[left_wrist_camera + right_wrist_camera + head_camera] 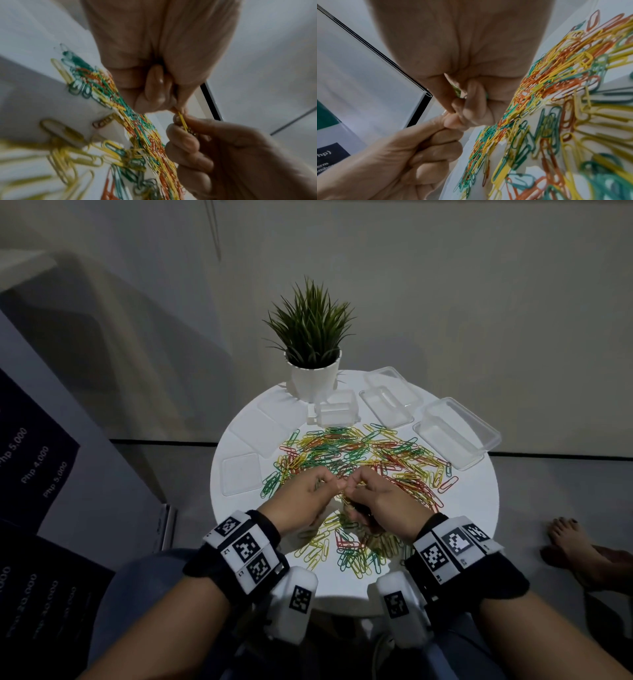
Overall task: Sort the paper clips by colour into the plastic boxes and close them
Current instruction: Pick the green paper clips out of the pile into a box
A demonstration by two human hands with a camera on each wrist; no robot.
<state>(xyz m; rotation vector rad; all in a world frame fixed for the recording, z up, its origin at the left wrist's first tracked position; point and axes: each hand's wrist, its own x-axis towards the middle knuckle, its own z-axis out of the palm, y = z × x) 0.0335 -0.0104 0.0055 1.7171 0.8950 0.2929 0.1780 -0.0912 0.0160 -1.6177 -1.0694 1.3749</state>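
A mixed heap of yellow, green and red paper clips (363,457) covers the round white table (479,508). Above its near side my two hands meet fingertip to fingertip. My left hand (337,482) pinches the upper end of a yellow paper clip (182,121) between thumb and forefinger, other fingers curled. My right hand (352,485) grips the lower end of that clip, and more clips (457,90) show inside its curled fingers. Open clear plastic boxes stand at the back: a small one (334,409), a flat one (390,405) and a larger one (455,436).
A potted plant (313,364) stands at the table's far edge. Clear lids (239,477) lie flat on the left part of the table. A dark printed board (34,467) leans at the left. Someone's bare foot (568,546) rests on the floor to the right.
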